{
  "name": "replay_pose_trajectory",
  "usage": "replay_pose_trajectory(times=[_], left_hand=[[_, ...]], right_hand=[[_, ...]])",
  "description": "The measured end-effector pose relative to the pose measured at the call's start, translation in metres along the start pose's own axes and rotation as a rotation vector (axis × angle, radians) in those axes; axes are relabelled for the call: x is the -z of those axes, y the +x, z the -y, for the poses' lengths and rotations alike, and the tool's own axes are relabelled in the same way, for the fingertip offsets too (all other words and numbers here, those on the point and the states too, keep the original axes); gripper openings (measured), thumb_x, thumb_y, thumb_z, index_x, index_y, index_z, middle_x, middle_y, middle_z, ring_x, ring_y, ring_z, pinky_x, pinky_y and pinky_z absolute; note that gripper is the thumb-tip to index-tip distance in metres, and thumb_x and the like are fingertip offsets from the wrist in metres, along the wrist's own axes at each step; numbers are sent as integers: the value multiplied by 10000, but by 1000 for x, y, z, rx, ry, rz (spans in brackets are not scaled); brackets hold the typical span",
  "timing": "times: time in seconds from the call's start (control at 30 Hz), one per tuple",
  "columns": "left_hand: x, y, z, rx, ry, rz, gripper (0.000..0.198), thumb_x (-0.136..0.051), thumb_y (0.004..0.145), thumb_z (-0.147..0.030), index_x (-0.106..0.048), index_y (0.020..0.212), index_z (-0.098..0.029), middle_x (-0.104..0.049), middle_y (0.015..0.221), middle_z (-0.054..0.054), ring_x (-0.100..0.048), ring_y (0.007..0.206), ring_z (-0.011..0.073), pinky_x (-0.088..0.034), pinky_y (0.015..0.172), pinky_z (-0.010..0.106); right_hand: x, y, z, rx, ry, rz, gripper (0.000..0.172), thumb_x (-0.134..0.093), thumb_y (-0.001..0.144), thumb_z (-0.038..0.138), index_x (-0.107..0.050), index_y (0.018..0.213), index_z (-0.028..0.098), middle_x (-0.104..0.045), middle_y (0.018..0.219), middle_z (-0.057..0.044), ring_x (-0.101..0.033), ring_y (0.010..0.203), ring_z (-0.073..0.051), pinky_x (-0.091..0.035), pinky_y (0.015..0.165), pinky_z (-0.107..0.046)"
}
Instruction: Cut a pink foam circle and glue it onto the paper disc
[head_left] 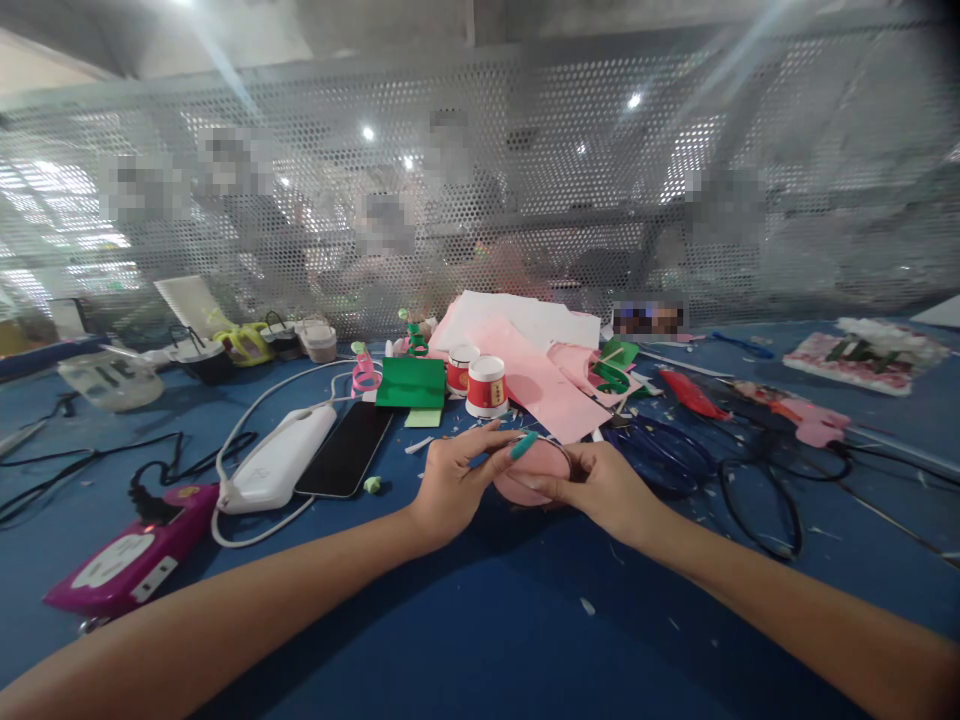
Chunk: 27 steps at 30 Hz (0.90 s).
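A round, curved pink paper piece [534, 470] is held between both hands, low over the blue table. My left hand [459, 480] is closed on its left side, the green-nailed thumb lying over the top. On the opposite side my right hand [604, 487] pinches it, thumb across the front and fingers behind. Its underside is hidden, so I cannot tell whether it covers something. Just beyond stand a red-and-white paper cup [487, 387], upside down, and a second paper cup [460, 368]. Pink paper sheets [559, 395] lie behind the hands.
Left of my hands lie a black phone [351, 450], a white power bank [281, 460] and a magenta power strip [139, 550]. A green folded card [410, 382] stands near the cups. To the right are coiled blue cord [660, 455] and a pink glue gun [814, 418]. Perforated metal screening [525, 220] rises behind.
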<state>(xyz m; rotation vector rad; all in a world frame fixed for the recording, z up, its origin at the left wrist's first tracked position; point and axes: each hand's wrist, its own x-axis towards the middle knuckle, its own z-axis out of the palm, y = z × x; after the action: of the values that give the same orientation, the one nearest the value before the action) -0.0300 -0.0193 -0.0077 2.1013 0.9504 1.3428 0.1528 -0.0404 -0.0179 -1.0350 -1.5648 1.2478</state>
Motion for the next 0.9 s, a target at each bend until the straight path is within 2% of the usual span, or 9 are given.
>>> replay_pose_trajectory(times=[0.2,0.4,0.67,0.77,0.9], left_hand=[[1,0,0,16,-21,-1,176,-608,800,-288,-725,929,-263,-733,944,5,-618,1064,231,-461,982,382],[0,1,-1,-18,-46,23,182,-593,815,-288,-715,951,-289,-725,967,-35,-631,1041,202,-401,1049,397],[0,0,1,-30,-34,0,203,-587,821,-261,-704,986,-271,-719,999,-12,-631,1037,196,-443,1004,372],[-1,3,2,32,-85,15,225,-608,805,-264,-695,1010,-229,-716,1018,19,-646,990,191,-499,917,318],[-1,6,0,100,-155,59,187,-673,741,-232,-718,917,-187,-741,880,32,-680,823,182,-545,768,265]], right_hand=[[1,0,0,14,-19,11,392,-746,590,506,-695,722,140,-650,655,-16,-592,611,-169,-503,585,-287],[1,0,-1,19,-41,12,380,-738,610,495,-687,732,139,-634,640,-11,-578,599,-158,-485,579,-280],[2,1,-1,86,-136,-42,345,-684,676,487,-644,691,144,-595,622,-12,-523,574,-139,-434,539,-260],[3,1,1,170,-302,-131,334,-640,723,475,-629,664,146,-581,600,-12,-500,569,-140,-389,510,-247],[5,-2,7,274,-597,-210,396,-605,760,501,-583,575,152,-523,511,5,-432,495,-110,-297,458,-231]])
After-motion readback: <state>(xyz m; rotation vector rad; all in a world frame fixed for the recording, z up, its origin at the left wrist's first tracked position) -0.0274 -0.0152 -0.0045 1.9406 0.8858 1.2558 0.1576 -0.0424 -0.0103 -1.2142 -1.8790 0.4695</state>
